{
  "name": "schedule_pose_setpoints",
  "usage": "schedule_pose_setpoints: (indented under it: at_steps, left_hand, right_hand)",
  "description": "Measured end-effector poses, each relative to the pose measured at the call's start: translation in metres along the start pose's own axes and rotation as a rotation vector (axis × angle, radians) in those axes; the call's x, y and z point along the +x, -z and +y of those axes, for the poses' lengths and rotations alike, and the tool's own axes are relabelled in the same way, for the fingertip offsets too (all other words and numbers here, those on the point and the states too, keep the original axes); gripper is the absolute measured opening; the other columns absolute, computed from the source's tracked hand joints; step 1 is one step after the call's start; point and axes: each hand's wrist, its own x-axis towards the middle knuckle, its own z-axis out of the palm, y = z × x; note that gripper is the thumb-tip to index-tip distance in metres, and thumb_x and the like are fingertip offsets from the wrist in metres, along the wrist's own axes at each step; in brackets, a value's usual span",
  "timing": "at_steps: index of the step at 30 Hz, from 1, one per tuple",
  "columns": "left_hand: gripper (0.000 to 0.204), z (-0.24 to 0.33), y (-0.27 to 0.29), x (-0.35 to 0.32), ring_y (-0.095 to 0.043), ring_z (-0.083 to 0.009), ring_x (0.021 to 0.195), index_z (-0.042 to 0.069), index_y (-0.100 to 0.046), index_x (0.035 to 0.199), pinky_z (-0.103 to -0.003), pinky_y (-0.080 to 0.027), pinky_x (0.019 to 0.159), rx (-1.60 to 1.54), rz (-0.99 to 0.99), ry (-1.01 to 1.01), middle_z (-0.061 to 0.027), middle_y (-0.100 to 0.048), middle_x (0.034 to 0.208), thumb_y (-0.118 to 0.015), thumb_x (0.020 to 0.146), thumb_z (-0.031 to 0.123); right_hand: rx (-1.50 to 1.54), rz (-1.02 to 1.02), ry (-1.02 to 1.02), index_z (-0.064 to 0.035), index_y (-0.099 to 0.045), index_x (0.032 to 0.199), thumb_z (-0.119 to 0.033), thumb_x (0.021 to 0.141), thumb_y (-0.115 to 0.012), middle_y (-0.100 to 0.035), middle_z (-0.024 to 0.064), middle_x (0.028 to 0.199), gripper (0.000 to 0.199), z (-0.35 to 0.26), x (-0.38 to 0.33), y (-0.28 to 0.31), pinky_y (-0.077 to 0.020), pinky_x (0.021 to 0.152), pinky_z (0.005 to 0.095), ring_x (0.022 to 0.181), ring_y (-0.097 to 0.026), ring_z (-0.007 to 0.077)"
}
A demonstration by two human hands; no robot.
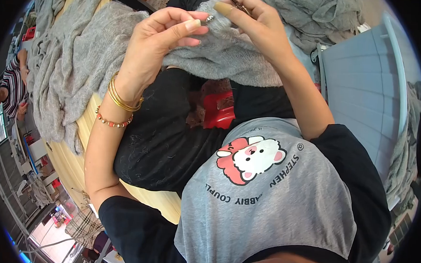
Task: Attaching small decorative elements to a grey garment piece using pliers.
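Note:
Grey fuzzy knitwear lies across my lap, its upper part raised between my two hands. My left hand is closed in a pinch on a small shiny silvery piece at the knit's edge; its exact kind is too small to make out. Close by on the right, my right hand is closed around a dark slim metal tool, which looks like small scissors. The right thumb, with a yellowish-tan tip, presses against the knit. Fingers hide part of the tool.
More grey knitwear is heaped on a pale wooden table to my left. A large blue-grey plastic bin stands at my right, near another grey pile. Between my legs shows a red plastic stool. Another person is at far left.

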Motion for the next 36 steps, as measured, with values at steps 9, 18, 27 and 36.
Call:
schedule_pose_setpoints:
  at_steps: [9, 18, 27, 36]
  left_hand:
    - [0.012, -0.001, 0.003, -0.002, -0.066, -0.0234, 0.106, 0.004, -0.064, 0.101, -0.033, -0.057, 0.088, -0.274, 0.067, 0.069, -0.0179, -0.063, 0.124, -0.062, 0.096, 0.014]
    - [0.01, -0.002, 0.004, 0.0, -0.065, -0.0247, 0.108, 0.005, -0.064, 0.099, -0.035, -0.057, 0.09, -0.326, 0.046, 0.062, -0.0181, -0.063, 0.124, -0.062, 0.095, 0.013]
    - [0.008, -0.004, 0.004, 0.0, -0.065, -0.0253, 0.109, 0.004, -0.064, 0.099, -0.035, -0.056, 0.091, -0.317, 0.022, 0.062, -0.0183, -0.062, 0.125, -0.061, 0.095, 0.011]
    - [0.009, -0.005, 0.002, 0.0, -0.064, -0.0228, 0.11, 0.003, -0.064, 0.1, -0.034, -0.055, 0.093, -0.257, -0.022, 0.054, -0.017, -0.06, 0.128, -0.06, 0.096, 0.011]
  right_hand:
    - [-0.801, 0.147, 0.428, -0.0003, -0.066, 0.104, -0.014, 0.08, -0.073, -0.065, 0.0125, 0.081, 0.029, -0.067, -0.035, -0.016, -0.0505, 0.064, 0.0287, 0.073, -0.065, 0.0201]
    - [-1.11, 0.189, 0.628, -0.0139, -0.072, 0.108, -0.014, 0.08, -0.074, -0.061, 0.0001, 0.08, 0.028, -0.041, -0.036, -0.021, -0.0465, 0.055, 0.0257, 0.063, -0.059, 0.0131]
    - [-1.13, 0.237, 0.589, -0.0135, -0.073, 0.104, -0.016, 0.082, -0.072, -0.062, 0.0001, 0.079, 0.023, -0.038, -0.034, -0.02, -0.0468, 0.054, 0.0264, 0.061, -0.06, 0.0135]
    - [-1.115, 0.234, 0.588, -0.0125, -0.074, 0.103, -0.014, 0.082, -0.071, -0.062, 0.0009, 0.079, 0.021, -0.034, -0.032, -0.018, -0.0467, 0.054, 0.0268, 0.06, -0.059, 0.0144]
